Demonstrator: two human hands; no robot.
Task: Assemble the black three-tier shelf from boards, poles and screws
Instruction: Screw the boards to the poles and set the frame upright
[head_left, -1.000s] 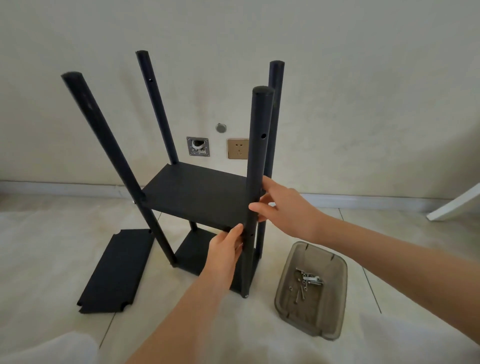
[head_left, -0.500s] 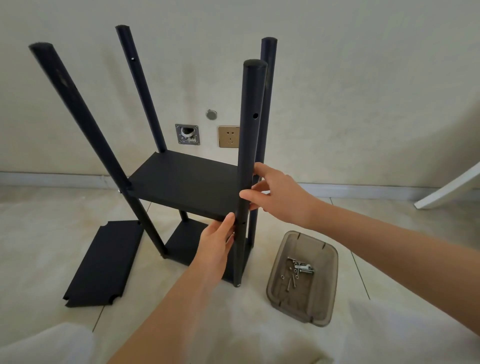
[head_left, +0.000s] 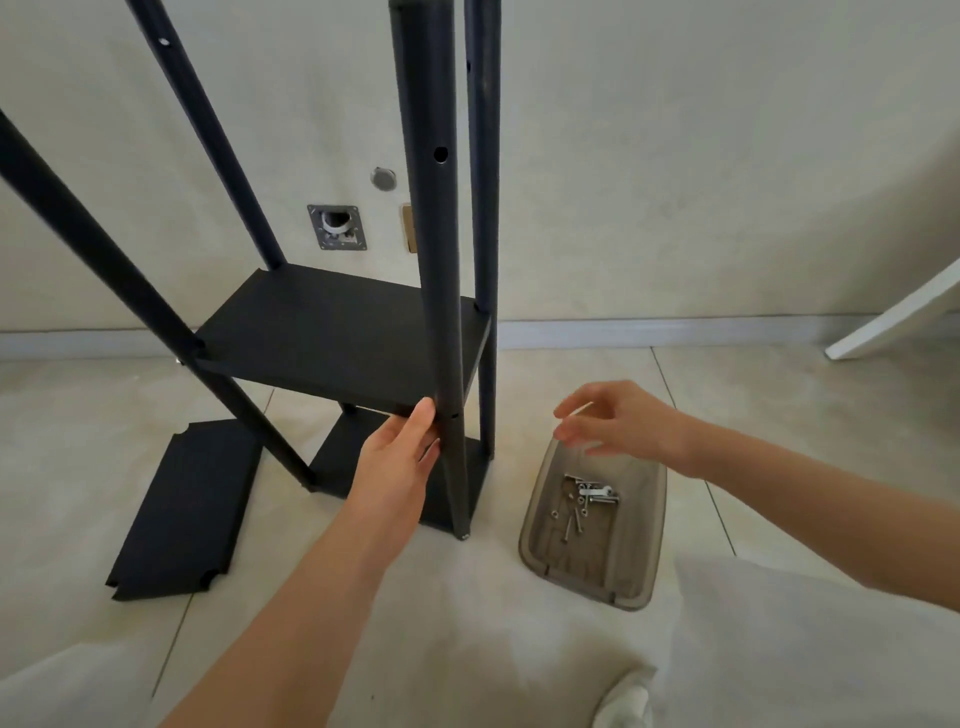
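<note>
The black shelf stands on the floor with several upright poles, a bottom board (head_left: 332, 467) and a middle board (head_left: 332, 332) fitted. My left hand (head_left: 400, 457) reaches up to the front right pole (head_left: 441, 312), thumb touching the middle board's front edge beside it; the fingers are hidden behind the pole. My right hand (head_left: 618, 421) hovers with relaxed fingers over the grey plastic tray (head_left: 639, 571), holding nothing. Screws (head_left: 584, 501) lie loose in the tray. A third black board (head_left: 187, 514) lies flat on the floor at the left.
The wall with a socket (head_left: 409, 228) and an open wall box (head_left: 337, 227) is close behind the shelf. A white slanted furniture leg (head_left: 893, 317) comes in at the right. My light trousers (head_left: 810, 644) fill the lower right.
My right hand has let go of the front right pole and moved right and down over the tray. My head has come closer, so the pole tops are out of view.
</note>
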